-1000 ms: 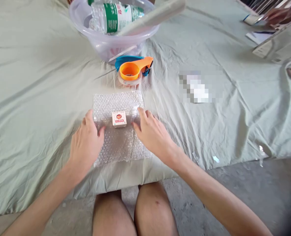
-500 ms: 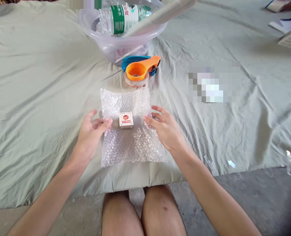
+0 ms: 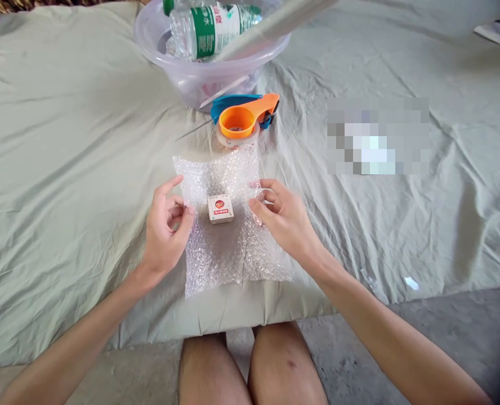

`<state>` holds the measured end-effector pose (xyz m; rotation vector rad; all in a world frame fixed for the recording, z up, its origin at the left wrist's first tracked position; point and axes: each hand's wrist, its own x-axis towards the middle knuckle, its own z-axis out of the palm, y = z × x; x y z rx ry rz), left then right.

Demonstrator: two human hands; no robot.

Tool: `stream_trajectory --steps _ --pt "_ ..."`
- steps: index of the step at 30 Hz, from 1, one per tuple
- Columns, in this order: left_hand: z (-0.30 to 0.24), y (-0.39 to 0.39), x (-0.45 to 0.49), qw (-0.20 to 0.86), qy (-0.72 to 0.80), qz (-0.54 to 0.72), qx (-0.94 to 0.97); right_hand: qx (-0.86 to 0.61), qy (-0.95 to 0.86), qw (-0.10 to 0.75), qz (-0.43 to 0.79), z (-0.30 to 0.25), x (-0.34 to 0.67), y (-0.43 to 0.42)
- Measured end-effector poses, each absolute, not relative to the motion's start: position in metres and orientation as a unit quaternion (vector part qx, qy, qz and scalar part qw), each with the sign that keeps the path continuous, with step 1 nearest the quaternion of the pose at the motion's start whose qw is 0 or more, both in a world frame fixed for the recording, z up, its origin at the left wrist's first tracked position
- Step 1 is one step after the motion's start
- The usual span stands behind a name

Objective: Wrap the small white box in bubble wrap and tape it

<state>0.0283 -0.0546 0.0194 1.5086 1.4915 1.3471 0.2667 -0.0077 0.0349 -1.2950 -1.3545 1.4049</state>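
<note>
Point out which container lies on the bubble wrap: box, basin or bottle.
The small white box with red print. It alone lies on the bubble wrap; the pale purple basin stands beyond, with the green-labelled bottle inside.

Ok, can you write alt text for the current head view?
A person's left hand and right hand hold opposite edges of a sheet of bubble wrap, with a small white box on it. Beyond are an orange tape dispenser and a translucent basin holding a plastic bottle.
</note>
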Motion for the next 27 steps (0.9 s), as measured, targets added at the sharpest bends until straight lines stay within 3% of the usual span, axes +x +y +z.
stream_trajectory --steps 6,15,27 --pt "0.010 -0.056 0.023 0.250 0.540 0.510 0.621 -0.481 -0.530 0.428 0.552 0.026 0.266 -0.018" --pt "0.015 -0.053 0.025 0.280 0.548 0.523 0.590 -0.432 -0.610 0.420 0.515 0.031 0.254 -0.021" --pt "0.016 -0.051 0.037 0.298 0.532 0.543 0.578 -0.314 -0.870 0.326 0.193 0.024 0.251 0.003"
